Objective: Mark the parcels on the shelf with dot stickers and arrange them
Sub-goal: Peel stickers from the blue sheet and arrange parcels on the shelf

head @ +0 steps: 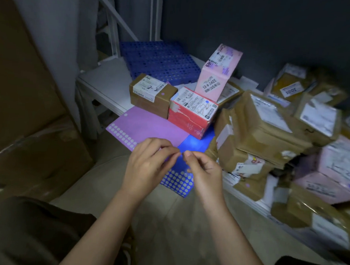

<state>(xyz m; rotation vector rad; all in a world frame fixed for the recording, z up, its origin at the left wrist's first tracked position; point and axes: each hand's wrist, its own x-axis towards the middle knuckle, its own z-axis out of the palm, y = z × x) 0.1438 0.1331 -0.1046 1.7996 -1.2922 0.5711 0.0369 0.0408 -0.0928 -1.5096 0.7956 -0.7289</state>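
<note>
I'm looking down at both hands meeting over the blue sticker sheet (179, 173). My left hand (147, 167) has its fingers curled, thumb and forefinger tips pressed together; my right hand (204, 173) does likewise, the two grips almost touching. Whether a dot sits between them I cannot tell, it's too small. Just left of the blue sheet lies the purple sticker sheet (147, 128), both hanging over the front edge of the white shelf (109, 83). Behind the sheets stand a brown parcel (151, 96) with a purple dot and, touching its right side, a red parcel (191, 113) with a blue dot. A pink parcel (216, 73) stands tilted behind the red one. Right of the blue sheet, a heap of brown parcels (262, 129) crowds the shelf. A blue perforated crate (160, 61) lies far behind.
</note>
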